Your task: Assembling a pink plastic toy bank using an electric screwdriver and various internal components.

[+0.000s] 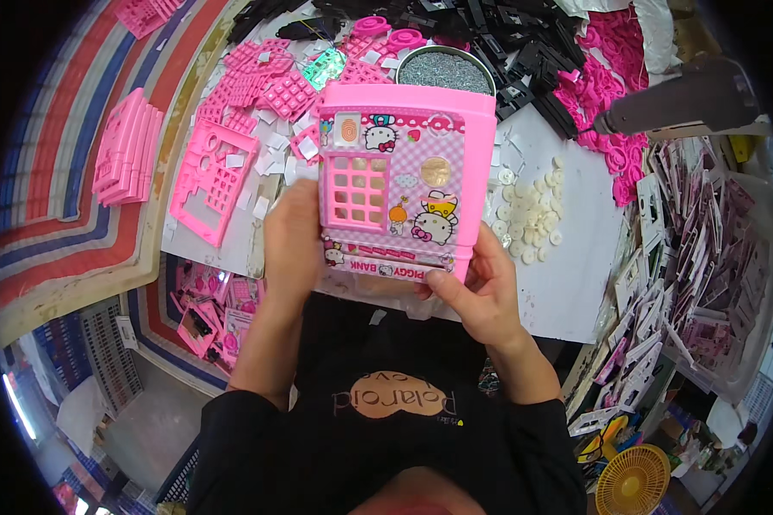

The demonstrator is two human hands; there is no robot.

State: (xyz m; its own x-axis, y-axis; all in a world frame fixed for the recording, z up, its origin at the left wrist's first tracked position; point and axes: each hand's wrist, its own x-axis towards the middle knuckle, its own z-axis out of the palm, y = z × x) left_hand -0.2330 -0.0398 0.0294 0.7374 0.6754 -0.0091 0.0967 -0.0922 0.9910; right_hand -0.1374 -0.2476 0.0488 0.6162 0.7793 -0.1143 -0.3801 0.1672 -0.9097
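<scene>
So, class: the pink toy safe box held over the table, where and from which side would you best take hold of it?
Grip the pink toy safe box by its two long flat side walls, coming from left and right, as the left hand and right hand do now. The front has a keypad grid and stickers, so avoid pressing there.

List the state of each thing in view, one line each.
Pink toy safe: upright, held off the table, front facing the camera.
Left hand: gripping the safe's left side.
Right hand: gripping its lower right corner.
Round tin: open.
White discs: loose pile on the table.
</scene>
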